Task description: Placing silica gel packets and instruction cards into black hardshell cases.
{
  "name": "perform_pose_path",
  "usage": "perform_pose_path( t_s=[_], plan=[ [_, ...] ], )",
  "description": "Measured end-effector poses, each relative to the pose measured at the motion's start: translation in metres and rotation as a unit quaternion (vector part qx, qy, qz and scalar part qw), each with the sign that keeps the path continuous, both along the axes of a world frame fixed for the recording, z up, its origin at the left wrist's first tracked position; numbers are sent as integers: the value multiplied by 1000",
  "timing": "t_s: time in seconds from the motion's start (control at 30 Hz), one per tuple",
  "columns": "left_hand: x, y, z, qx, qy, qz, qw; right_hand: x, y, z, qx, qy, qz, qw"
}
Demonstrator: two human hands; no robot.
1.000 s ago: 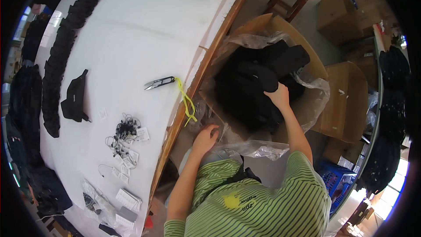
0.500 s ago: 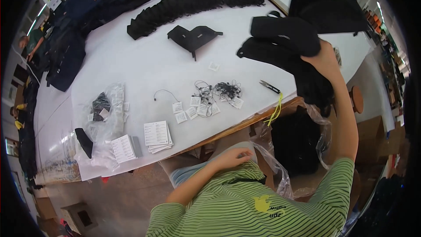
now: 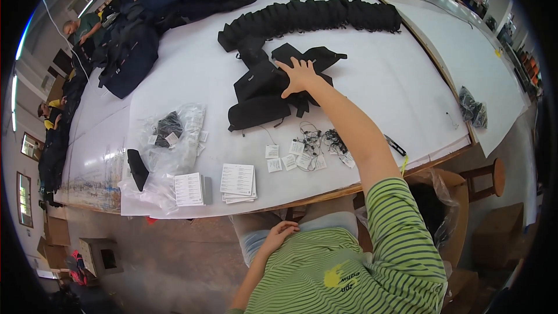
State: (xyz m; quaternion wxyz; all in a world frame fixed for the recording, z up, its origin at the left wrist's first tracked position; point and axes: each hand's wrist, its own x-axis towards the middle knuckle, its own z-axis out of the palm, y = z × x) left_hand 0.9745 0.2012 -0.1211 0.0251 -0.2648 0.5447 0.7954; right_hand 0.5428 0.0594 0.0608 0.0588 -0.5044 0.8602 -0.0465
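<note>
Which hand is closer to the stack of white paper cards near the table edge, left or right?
Left. The left hand rests in the lap just below the white cards; the right hand lies far up the table on the black bags.

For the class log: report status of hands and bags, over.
Right hand flat, open on black bags. Left hand open in lap. Paper tags near forearm, not blocking.

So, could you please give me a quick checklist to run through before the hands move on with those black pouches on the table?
1. Right hand flat on the pile of black pouches: ok.
2. Left hand free, resting in the lap: ok.
3. Pile lying squarely stacked: not ok, pouches overlap askew.
4. Tags with strings within reach near the table edge: ok.
5. Row of black pouches apart from the pile: cannot tell.
</note>
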Motion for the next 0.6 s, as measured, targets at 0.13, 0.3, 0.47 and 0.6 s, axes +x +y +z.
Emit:
perform_pose_path(
  t_s=[0.13,0.3,0.47,0.6],
  plan=[
    [2,-4,-10,-1,-19,4,1000,-2,105,17,-296,25,67,953],
    [-6,-6,-8,-55,-118,-15,991,4,365,10,-516,149,-230,812],
    [-38,6,-3,-114,-188,-87,972,35,640,-229,-477,-28,-627,615],
    [-43,6,4,-170,-259,-86,947,98,652,-344,-110,-319,-684,647]
  ],
)
